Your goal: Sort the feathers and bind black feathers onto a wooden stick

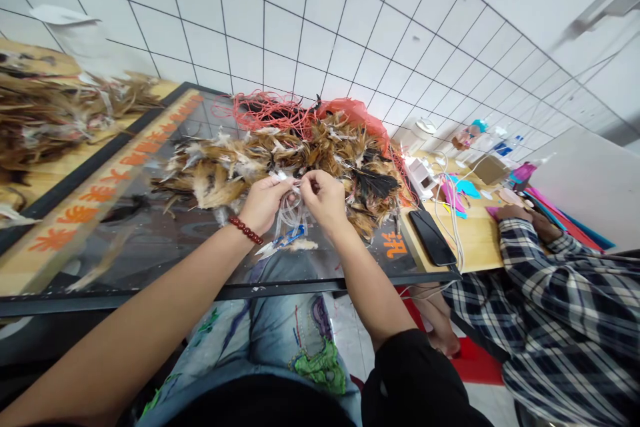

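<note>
My left hand (267, 203), with a red bead bracelet (245, 230) on its wrist, is closed in a pinch on a loose bundle of clear, ribbon-like strips (291, 219). Against it, fingertips almost touching, my right hand (324, 199) pinches the same strips near their upper end. The exact pinch point is too small to make out. Just behind both hands spreads a heap of brown feathers (210, 180) with white tips. A black feather (376, 183) lies at its right side. Below the strips are a small blue-and-white piece (287, 237) and a pale loose feather (303, 245).
Red cords (270, 113) and a red plastic bag (353, 113) lie behind the heap. More feathers (60, 113) cover the left side. At right are a black phone (433, 238), white cables (454, 227), a white device (421, 178) and a co-worker in a plaid shirt (565, 300).
</note>
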Demonstrator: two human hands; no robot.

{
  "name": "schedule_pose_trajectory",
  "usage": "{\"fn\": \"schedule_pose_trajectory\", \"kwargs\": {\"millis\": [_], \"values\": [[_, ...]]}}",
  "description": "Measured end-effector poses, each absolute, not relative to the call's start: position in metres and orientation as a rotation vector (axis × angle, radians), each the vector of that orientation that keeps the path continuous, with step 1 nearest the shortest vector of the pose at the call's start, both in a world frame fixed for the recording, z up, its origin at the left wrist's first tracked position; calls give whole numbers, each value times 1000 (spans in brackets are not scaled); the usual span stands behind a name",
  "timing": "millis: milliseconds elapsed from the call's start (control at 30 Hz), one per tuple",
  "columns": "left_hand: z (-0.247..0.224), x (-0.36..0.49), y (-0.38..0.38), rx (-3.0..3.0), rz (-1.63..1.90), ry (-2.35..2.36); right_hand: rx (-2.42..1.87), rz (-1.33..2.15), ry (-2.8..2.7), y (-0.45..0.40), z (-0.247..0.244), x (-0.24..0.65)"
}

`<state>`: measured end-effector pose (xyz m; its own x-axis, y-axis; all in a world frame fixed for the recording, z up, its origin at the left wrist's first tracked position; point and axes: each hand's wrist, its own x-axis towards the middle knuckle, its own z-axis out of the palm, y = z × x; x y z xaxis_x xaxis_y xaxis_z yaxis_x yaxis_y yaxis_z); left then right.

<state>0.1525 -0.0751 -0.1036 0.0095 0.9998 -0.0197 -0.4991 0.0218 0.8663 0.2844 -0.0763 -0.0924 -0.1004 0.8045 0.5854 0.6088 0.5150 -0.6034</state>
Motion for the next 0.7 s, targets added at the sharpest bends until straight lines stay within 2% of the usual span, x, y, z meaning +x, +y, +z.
{"fn": "schedule_pose_trajectory", "kwargs": {"millis": [133,233,500,700], "values": [[-100,151,-77,907,1441,840,-1122,759,-1526,-71,-93,283],[-100,151,-77,1009,1482,866,-1060,994,-1376,-69,-93,280],[-102,152,-80,1183,1591,956,-1040,1282,-1213,-72,-84,277],[-100,149,-75,892,1646,929,-1015,1352,-1182,-75,-85,277]]}}
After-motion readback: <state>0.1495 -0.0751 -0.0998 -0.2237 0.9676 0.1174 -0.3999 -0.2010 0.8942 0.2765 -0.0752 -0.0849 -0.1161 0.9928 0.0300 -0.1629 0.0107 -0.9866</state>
